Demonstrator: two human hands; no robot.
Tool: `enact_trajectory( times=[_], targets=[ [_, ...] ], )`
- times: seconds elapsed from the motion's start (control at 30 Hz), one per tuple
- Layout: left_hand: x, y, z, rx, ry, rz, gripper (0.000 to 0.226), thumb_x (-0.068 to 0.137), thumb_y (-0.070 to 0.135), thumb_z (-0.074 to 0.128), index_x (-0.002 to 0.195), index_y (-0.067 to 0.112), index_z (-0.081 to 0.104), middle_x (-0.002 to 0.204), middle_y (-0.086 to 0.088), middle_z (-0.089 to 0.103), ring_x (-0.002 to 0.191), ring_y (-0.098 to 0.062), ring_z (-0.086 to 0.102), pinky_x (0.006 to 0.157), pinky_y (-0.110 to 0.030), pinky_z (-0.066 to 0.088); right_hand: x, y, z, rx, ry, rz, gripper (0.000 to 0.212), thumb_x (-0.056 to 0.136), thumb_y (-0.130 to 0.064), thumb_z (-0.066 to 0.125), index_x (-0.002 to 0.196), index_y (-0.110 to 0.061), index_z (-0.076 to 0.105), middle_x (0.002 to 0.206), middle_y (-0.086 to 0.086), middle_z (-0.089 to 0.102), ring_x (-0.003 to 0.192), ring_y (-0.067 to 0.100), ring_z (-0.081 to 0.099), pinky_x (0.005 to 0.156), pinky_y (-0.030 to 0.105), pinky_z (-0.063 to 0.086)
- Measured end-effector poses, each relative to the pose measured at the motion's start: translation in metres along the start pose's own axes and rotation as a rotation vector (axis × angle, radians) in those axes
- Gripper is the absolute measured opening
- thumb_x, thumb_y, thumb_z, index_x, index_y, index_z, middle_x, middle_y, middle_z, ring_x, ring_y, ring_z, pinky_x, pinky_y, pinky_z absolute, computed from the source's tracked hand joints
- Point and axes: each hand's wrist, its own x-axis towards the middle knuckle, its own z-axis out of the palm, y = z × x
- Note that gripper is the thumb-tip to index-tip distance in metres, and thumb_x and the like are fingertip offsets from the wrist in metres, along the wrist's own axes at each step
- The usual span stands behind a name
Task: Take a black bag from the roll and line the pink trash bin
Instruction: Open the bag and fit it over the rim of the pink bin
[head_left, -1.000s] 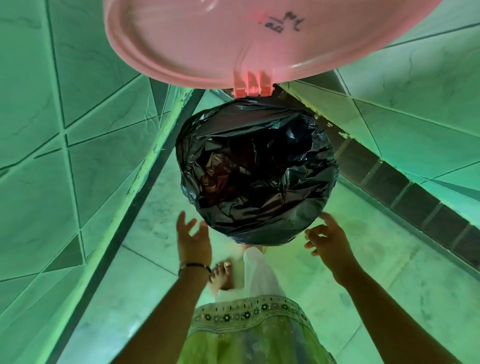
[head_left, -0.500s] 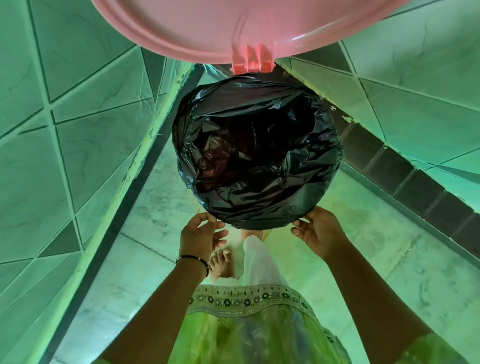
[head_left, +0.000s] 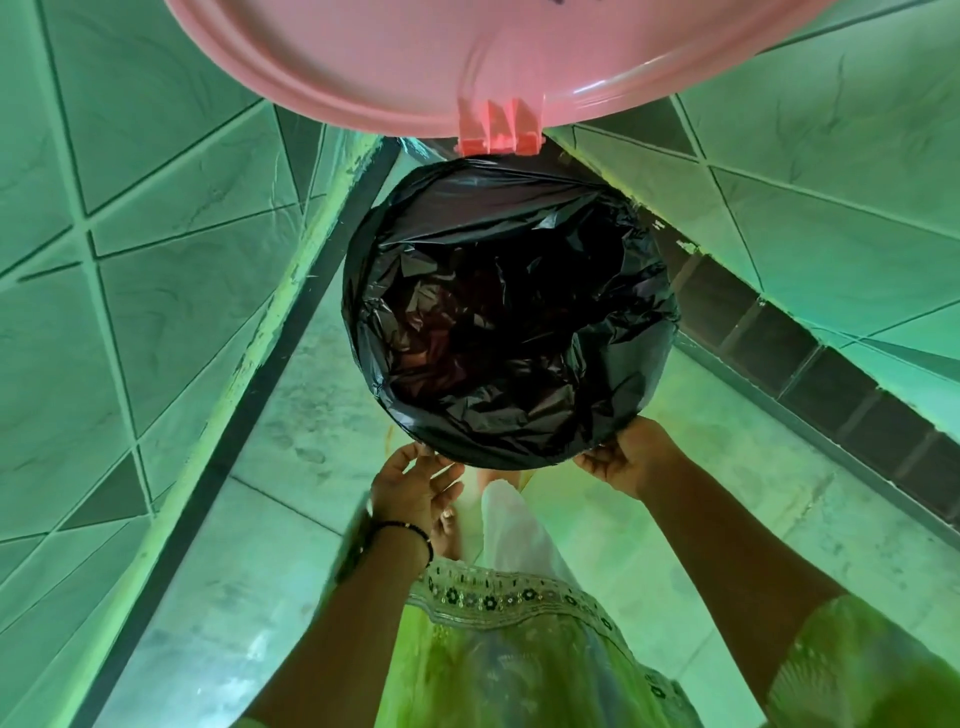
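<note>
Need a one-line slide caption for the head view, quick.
Both hands, left and right, at the near rim of the crinkled black plastic bag lining the bin, round pink lid open.

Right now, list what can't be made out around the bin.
- Bin body, head view: fully covered by the black bag.
- Pink lid: top cut off by the frame edge.
- Left hand and right hand fingers: tips tucked under the bag's overhang.
- Bag roll: out of view.

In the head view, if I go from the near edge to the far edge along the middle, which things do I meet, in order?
Green embroidered garment → the hands, left hand and right hand → black bag over the bin → pink hinge → raised pink lid.
</note>
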Motion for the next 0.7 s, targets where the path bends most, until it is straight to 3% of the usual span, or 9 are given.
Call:
enact_trajectory(
  times=[0.17, 0.27, 0.33, 0.4, 0.47, 0.57, 0.67, 0.7],
  targets=[
    [0.013, 0.017, 0.016, -0.120, 0.059, -0.185, 0.020, 0.096, 0.002, 0.038, 0.087, 0.000, 0.056, 0.086, -0.015, 0.062, 0.070, -0.022, 0.058, 0.075, -0.036, 0.048, 0.010, -0.004, 0.000, 0.117, 0.017, 0.052, 0.028, 0.097, -0.007, 0.036, 0.084, -0.006, 0.061, 0.052, 0.008, 0.069, 0.061, 0.025, 0.066, 0.042, 0.035, 0.056],
    [0.019, 0.040, 0.011, -0.264, 0.025, -0.154, 0.024, 0.098, 0.009, 0.035, 0.093, 0.005, 0.058, 0.106, -0.014, 0.060, 0.084, -0.025, 0.060, 0.072, -0.036, 0.053, 0.012, -0.007, -0.007, 0.271, 0.017, 0.048, 0.030, 0.096, -0.004, 0.030, 0.083, -0.003, 0.057, 0.051, 0.011, 0.068, 0.055, 0.023, 0.065, 0.044, 0.031, 0.056],
    [0.017, 0.062, 0.005, -0.407, 0.016, -0.096, 0.030, 0.100, 0.019, 0.031, 0.115, 0.006, 0.054, 0.126, -0.017, 0.054, 0.109, -0.031, 0.058, 0.085, -0.040, 0.049, 0.007, -0.013, -0.014, 0.393, -0.012, -0.005, 0.026, 0.096, -0.007, 0.032, 0.082, -0.002, 0.053, 0.065, 0.016, 0.068, 0.073, 0.025, 0.064, 0.055, 0.034, 0.056],
    [0.008, 0.085, 0.003, -0.474, -0.016, -0.029, 0.029, 0.100, 0.027, 0.033, 0.115, 0.010, 0.051, 0.129, -0.020, 0.050, 0.107, -0.031, 0.057, 0.092, -0.044, 0.044, -0.001, -0.023, -0.019, 0.459, 0.000, -0.095, 0.023, 0.098, -0.012, 0.034, 0.082, -0.004, 0.049, 0.084, 0.016, 0.062, 0.084, 0.027, 0.061, 0.071, 0.039, 0.052],
    [0.002, 0.100, 0.009, -0.342, -0.068, 0.052, 0.025, 0.099, 0.028, 0.037, 0.113, 0.013, 0.050, 0.120, -0.018, 0.053, 0.099, -0.030, 0.058, 0.095, -0.046, 0.044, -0.013, -0.036, -0.022, 0.451, 0.031, -0.198, 0.021, 0.099, -0.018, 0.035, 0.092, -0.005, 0.050, 0.092, 0.013, 0.060, 0.083, 0.025, 0.061, 0.082, 0.039, 0.049],
    [0.003, 0.105, 0.021, 0.053, 0.029, 0.267, 0.032, 0.094, 0.017, 0.044, 0.125, 0.011, 0.049, 0.128, -0.016, 0.056, 0.113, -0.033, 0.056, 0.099, -0.047, 0.044, -0.027, -0.050, -0.020, 0.388, 0.017, -0.305, 0.019, 0.098, -0.022, 0.039, 0.094, -0.009, 0.053, 0.093, 0.011, 0.062, 0.081, 0.021, 0.062, 0.070, 0.032, 0.050],
    [-0.001, 0.105, 0.023, 0.664, 0.228, 0.444, 0.040, 0.091, 0.017, 0.048, 0.131, 0.010, 0.043, 0.125, -0.021, 0.056, 0.109, -0.039, 0.054, 0.083, -0.040, 0.044, -0.038, -0.060, -0.011, 0.256, 0.016, -0.389, 0.021, 0.097, -0.025, 0.042, 0.089, -0.014, 0.057, 0.092, 0.008, 0.064, 0.080, 0.018, 0.063, 0.068, 0.031, 0.050],
    [-0.002, 0.106, 0.020, 0.880, 0.249, 0.468, 0.045, 0.092, 0.022, 0.048, 0.133, 0.009, 0.039, 0.127, -0.022, 0.054, 0.112, -0.041, 0.052, 0.086, -0.044, 0.043, -0.039, -0.062, -0.007, 0.198, 0.038, -0.416, 0.020, 0.097, -0.025, 0.042, 0.089, -0.016, 0.058, 0.091, 0.006, 0.064, 0.081, 0.018, 0.063, 0.069, 0.032, 0.051]
  ],
)
